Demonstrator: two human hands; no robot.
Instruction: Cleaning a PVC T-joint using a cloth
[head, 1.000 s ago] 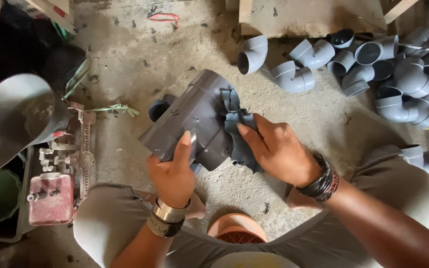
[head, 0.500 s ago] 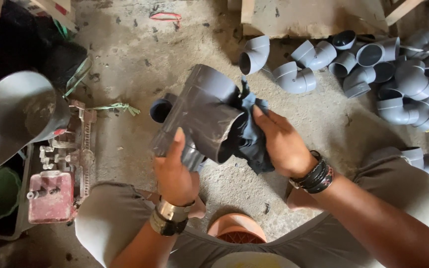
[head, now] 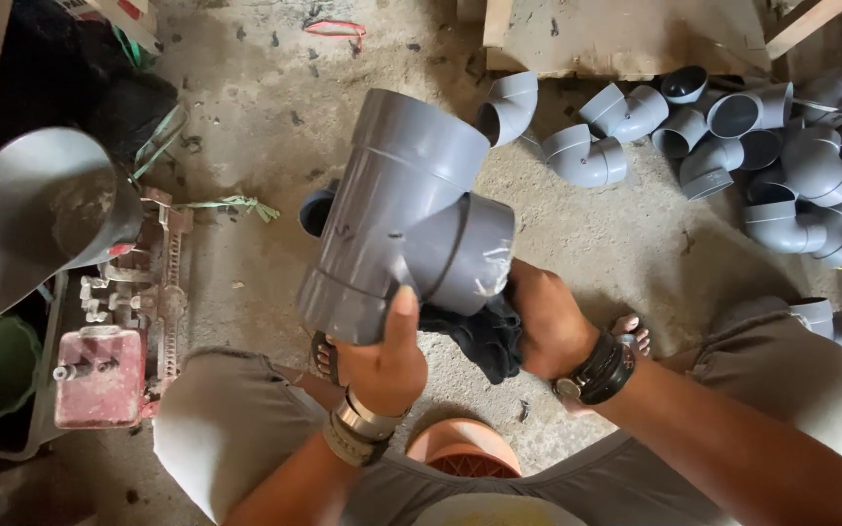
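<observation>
I hold the grey tee fitting [head: 406, 219] off the concrete floor [head: 635, 253], above my knees, at the centre of view. My left hand [head: 382, 356] grips the lower socket end from beneath, thumb pressed up against the outer wall and fingers wrapped behind it; as I judge it, this carries the weight and keeps the fitting from turning. The long run of the fitting tilts toward 12 o'clock, which turns the side branch toward my right hand. My right hand [head: 548, 326] is closed around a dark cloth [head: 479, 336], bunched and pressed against the rim of the branch socket at 4 o'clock from the fitting's centre; the cloth touches the rim, and this grip suits wiping that edge. A wristwatch [head: 601, 370] sits on the right wrist, and bracelets [head: 358, 429] on the left. At 2 o'clock, well apart from the fitting, a heap of grey elbow fittings [head: 782, 166] lies on the floor, near a board [head: 626, 34] at 12 o'clock. At 9 o'clock a grey funnel-shaped piece [head: 41, 219] rests beside a red machine [head: 104, 375]. An orange stool [head: 460, 448] shows between my legs at 6 o'clock.
</observation>
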